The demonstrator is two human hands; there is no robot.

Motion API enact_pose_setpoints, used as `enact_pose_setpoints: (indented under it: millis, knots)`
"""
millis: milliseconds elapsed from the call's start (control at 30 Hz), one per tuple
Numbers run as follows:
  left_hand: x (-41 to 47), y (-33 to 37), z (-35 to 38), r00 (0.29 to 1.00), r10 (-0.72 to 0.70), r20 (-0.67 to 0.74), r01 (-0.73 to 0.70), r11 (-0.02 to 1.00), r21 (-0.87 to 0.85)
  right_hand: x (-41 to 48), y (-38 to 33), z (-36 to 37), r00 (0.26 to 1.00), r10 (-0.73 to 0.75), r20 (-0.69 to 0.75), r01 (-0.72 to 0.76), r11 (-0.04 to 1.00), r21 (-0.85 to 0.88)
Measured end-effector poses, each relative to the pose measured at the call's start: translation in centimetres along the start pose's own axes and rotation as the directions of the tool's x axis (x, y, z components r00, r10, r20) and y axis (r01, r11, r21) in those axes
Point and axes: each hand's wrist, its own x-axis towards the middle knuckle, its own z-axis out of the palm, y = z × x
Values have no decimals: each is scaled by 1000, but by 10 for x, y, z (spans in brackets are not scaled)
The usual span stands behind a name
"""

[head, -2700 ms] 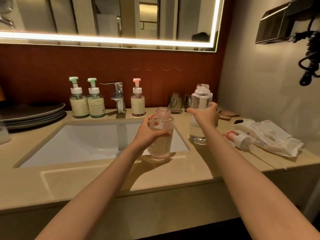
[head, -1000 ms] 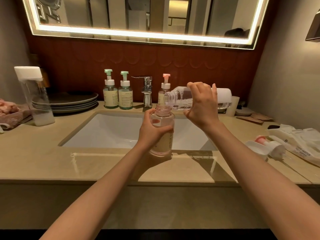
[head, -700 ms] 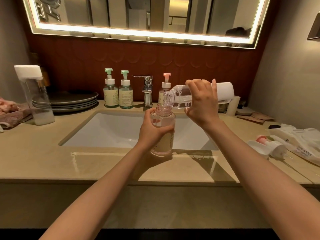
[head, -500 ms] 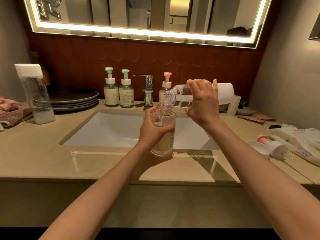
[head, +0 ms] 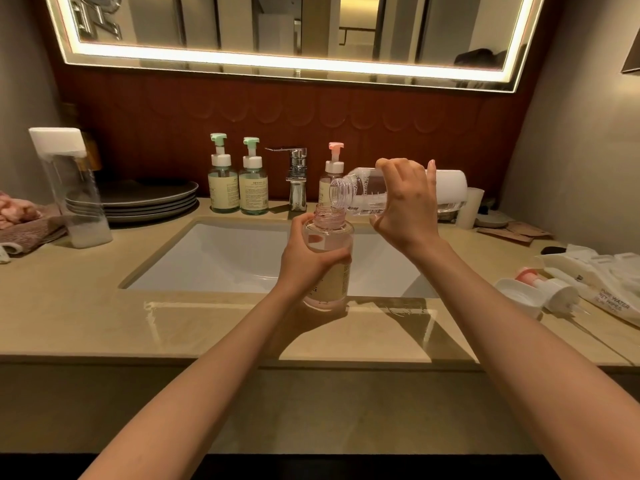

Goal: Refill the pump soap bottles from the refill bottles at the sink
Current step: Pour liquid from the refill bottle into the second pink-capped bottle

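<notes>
The open pink soap bottle [head: 329,261] is gripped upright by the left hand [head: 304,261] on the counter [head: 104,317] near the sink's [head: 221,258] front edge, while the clear refill bottle [head: 363,197] is held tilted just above its mouth by the right hand [head: 405,206].

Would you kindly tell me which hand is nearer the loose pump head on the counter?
Right. The right hand, holding the tilted refill bottle, is up-left of the pump head; the left hand, gripping the open bottle, sits farther left.
</notes>
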Motion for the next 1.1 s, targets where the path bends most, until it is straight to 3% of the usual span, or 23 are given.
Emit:
enact_pose_setpoints:
  millis: [1100]
  knots:
    - [-2, 2, 0, 1000, -14, -9, 14, 1000, -1, 2, 1, 4, 999, -12, -40, 11, 1000, -13]
